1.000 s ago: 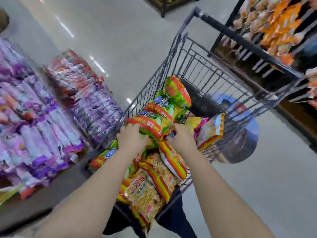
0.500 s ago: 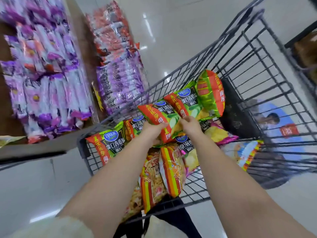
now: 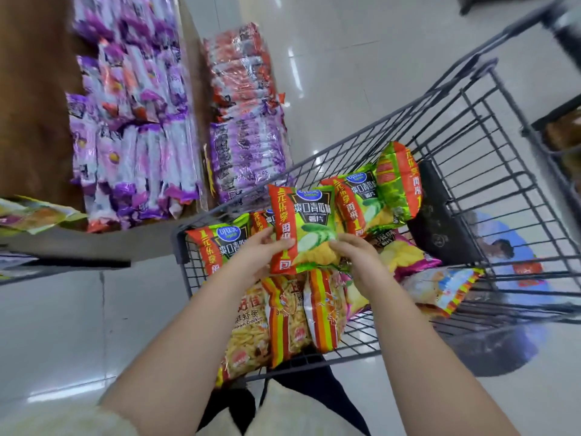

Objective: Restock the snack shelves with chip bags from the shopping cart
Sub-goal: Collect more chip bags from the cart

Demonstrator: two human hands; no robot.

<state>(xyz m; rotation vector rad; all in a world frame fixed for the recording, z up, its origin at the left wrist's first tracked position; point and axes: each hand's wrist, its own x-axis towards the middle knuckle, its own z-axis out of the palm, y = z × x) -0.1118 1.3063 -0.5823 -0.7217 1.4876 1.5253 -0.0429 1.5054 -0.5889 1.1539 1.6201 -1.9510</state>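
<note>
Standing on a glossy pale floor (image 3: pixel 339 58), I look down at a wire shopping cart (image 3: pixel 471 127) parked beside a low brown shelf (image 3: pixel 31 105) packed with purple packets (image 3: pixel 135 152). My left hand (image 3: pixel 251 259) pinches the lower left corner of a green chip bag (image 3: pixel 301 221), thumb on its front. My right hand (image 3: pixel 358 256) curls its fingers round the lower right edge. Held upright, the bag sits just above the other bags (image 3: pixel 283 316) heaped in the cart.

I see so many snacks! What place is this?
Most likely a supermarket aisle: a wire shopping cart holds chip bags, and a shelf beside it is stacked with purple snack packs.
</note>
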